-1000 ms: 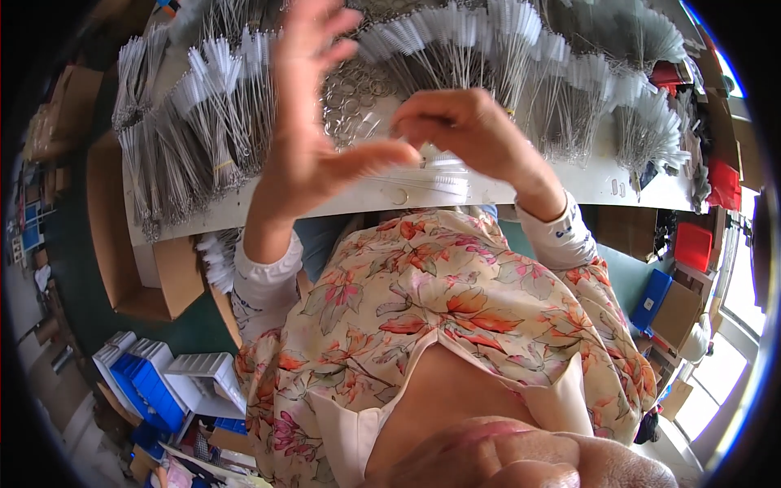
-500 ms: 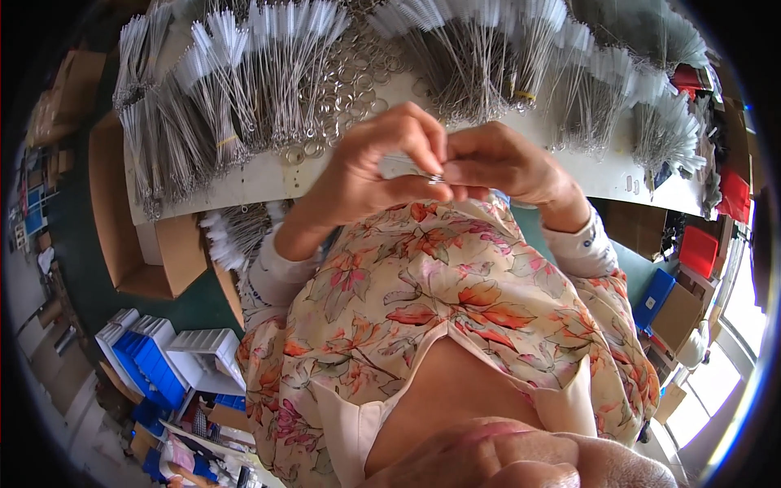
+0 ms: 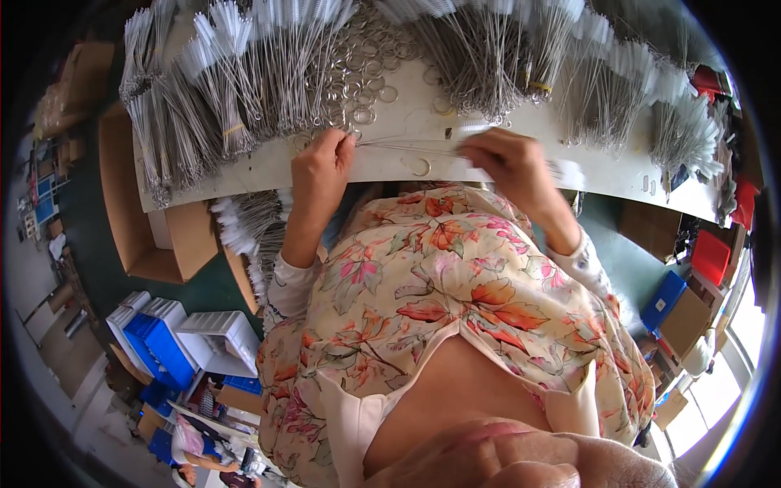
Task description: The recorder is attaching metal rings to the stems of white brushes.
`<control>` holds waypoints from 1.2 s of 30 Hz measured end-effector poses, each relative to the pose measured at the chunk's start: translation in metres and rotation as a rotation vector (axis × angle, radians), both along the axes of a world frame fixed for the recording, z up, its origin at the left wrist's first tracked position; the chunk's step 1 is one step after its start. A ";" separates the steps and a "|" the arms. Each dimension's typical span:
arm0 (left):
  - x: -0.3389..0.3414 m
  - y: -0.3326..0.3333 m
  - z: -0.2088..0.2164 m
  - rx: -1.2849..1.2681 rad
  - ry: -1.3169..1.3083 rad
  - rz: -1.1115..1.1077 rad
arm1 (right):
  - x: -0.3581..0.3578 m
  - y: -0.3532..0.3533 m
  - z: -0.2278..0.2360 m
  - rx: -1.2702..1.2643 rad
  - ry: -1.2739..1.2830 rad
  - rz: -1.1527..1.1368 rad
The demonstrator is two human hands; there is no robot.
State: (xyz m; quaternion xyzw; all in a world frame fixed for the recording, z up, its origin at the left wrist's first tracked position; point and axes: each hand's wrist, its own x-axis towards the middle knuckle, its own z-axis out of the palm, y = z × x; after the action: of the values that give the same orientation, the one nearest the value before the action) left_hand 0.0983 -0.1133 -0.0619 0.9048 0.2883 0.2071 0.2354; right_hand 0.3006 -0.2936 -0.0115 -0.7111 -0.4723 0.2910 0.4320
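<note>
Several thin wire brushes (image 3: 407, 145) stretch between my two hands above the near edge of the table. My left hand (image 3: 320, 175) is closed, pinching their wire ends at the fingertips; a metal ring shows right beside the pinch, and whether it is joined to the wires I cannot tell. My right hand (image 3: 511, 167), a little blurred, closes round the wires farther along. White bristles (image 3: 563, 172) stick out past it on the right. A single metal ring (image 3: 421, 167) lies on the table between my hands.
Bundles of white-bristled wire brushes (image 3: 281, 77) line the table (image 3: 252, 175), with more bundles (image 3: 496, 61) at right. Loose metal rings (image 3: 366, 81) are heaped between them. An opened cardboard box (image 3: 175, 252) stands left, beside more brushes (image 3: 244, 228) below the table edge.
My hands were close together around a small shiny metal piece; now they are spread apart, left hand leftward and right hand rightward, with the brush wires visible between them.
</note>
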 end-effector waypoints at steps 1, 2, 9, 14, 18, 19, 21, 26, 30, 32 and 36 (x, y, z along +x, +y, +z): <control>-0.001 0.000 0.003 -0.126 0.013 0.016 | -0.013 0.016 -0.001 0.066 -0.065 0.083; -0.002 -0.001 0.007 -0.254 0.025 0.035 | -0.023 0.032 -0.002 0.130 -0.132 0.169; 0.023 0.017 0.074 -0.703 -0.342 -0.305 | -0.030 0.065 0.002 0.247 0.129 0.177; 0.030 0.029 0.103 -0.837 -0.395 -0.455 | -0.010 0.064 0.033 -0.028 0.563 0.276; 0.036 0.028 0.106 -0.763 -0.410 -0.537 | -0.003 0.063 0.042 -0.021 0.656 0.317; 0.037 0.028 0.106 -0.752 -0.410 -0.537 | -0.002 0.063 0.042 -0.038 0.678 0.324; 0.037 0.028 0.104 -0.721 -0.410 -0.536 | -0.001 0.063 0.042 -0.056 0.690 0.334; 0.041 0.019 0.105 -0.673 -0.441 -0.521 | 0.001 0.063 0.040 -0.062 0.807 0.374; 0.047 0.002 0.114 -0.589 -0.623 -0.358 | -0.001 0.063 0.061 0.090 0.803 0.204; 0.049 0.000 0.121 -0.436 -0.656 -0.373 | -0.004 0.064 0.073 0.145 0.787 0.151; 0.054 0.005 0.131 -0.177 -0.656 -0.368 | -0.007 0.071 0.083 0.200 0.691 0.090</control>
State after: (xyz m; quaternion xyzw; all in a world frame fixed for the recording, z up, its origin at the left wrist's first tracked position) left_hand 0.1525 -0.1083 0.0690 0.8031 0.0470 0.4143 0.4257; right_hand 0.2936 -0.2229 0.0714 -0.5033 -0.3555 0.4852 0.6204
